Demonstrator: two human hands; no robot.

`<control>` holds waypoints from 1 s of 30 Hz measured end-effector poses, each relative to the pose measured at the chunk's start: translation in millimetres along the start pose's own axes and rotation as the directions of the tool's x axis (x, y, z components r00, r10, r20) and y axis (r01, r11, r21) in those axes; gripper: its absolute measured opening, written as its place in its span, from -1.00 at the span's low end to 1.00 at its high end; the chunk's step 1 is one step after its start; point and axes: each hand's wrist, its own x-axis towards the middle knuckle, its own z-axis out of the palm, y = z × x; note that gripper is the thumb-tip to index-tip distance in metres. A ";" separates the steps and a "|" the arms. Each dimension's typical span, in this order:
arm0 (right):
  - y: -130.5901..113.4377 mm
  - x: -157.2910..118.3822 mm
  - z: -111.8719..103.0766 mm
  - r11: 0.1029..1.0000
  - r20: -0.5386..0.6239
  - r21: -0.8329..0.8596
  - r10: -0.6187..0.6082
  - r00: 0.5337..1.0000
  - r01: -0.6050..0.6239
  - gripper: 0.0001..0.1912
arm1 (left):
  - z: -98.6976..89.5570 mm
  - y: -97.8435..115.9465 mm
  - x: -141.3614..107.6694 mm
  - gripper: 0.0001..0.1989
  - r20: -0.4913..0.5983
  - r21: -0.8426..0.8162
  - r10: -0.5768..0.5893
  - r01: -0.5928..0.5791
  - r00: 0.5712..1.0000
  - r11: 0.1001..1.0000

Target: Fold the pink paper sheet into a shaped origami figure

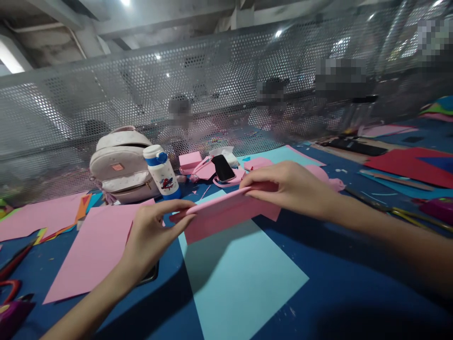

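A folded sheet of pink paper [219, 215] is held up between my two hands, its upper edge rolled or bent over. At its left end, my left hand [152, 226] pinches the edge between thumb and fingers. My right hand [283, 186] grips the same edge farther right, fingers curled over it. Under the raised pink paper lies a light blue sheet [240, 274] on the dark blue table [170, 307]. To the left, another pink sheet [92, 255] rests flat, partly behind my left hand. A dark object shows beneath my left wrist, mostly hidden.
A white backpack [120, 163] and a white-and-blue bottle [163, 174] stand at the back, before a perforated metal screen [219, 89]. A black phone [222, 168] lies among pink pieces. Red-handled scissors [12, 274] are at left, yellow-handled scissors [406, 215] and red paper [410, 165] at right.
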 end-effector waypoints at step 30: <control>-23.0 -4.8 19.9 0.965 0.175 0.260 -0.005 0.985 -0.041 -0.83 | 7.9 11.5 -8.8 -0.87 -0.092 -0.125 0.050 -0.061 0.995 0.990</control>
